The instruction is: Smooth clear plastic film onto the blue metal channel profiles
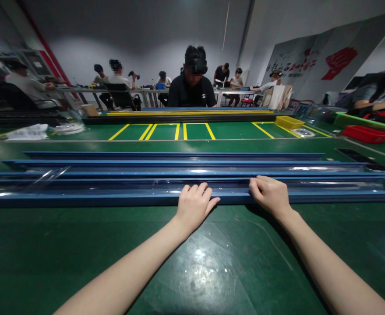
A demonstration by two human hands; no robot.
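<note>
Long blue channel-shaped strips [107,199] lie side by side across the green table in front of me, with clear plastic film [231,187] glinting along their troughs. My left hand [194,205] rests over the nearest strip's front wall, its fingers lying across it and its thumb stretched to the right. Farther right, my right hand [271,194] is closed above the same strip, thumb and fingers pressed together near the film. Whatever may be pinched there is too small to make out.
Behind the strips, yellow tape lines [184,131] mark the green table [126,262]. A dark phone-like slab [359,158], a yellow tray [289,123] and a red bin [367,134] sit to the right. Crumpled white material [28,132] lies left. A person [192,85] sits opposite.
</note>
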